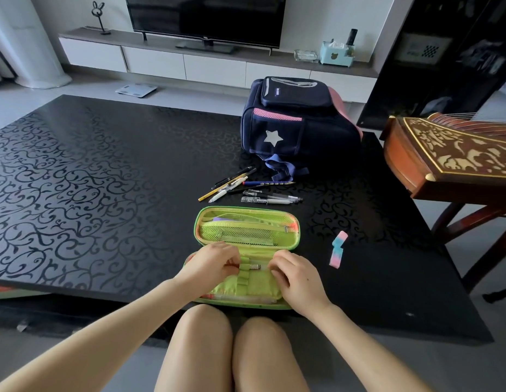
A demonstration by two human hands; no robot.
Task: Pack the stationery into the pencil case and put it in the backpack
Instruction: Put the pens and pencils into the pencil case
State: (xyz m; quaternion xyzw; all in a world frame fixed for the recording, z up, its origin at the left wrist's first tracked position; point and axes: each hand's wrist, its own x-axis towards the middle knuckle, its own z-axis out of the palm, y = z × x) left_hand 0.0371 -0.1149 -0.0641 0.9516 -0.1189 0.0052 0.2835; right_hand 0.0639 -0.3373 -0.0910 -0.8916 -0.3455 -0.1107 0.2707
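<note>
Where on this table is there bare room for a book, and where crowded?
Free: the table stretch left of the pencil case; a smaller patch right of the eraser. Crowded: pens fill the gap between case and backpack; left hand and right hand are on the case.

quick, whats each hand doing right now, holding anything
left hand: pinches one end of the pen lying in the open pencil case
right hand: fingers curled over the pen's other end; the grip is hidden, so cannot tell
</note>
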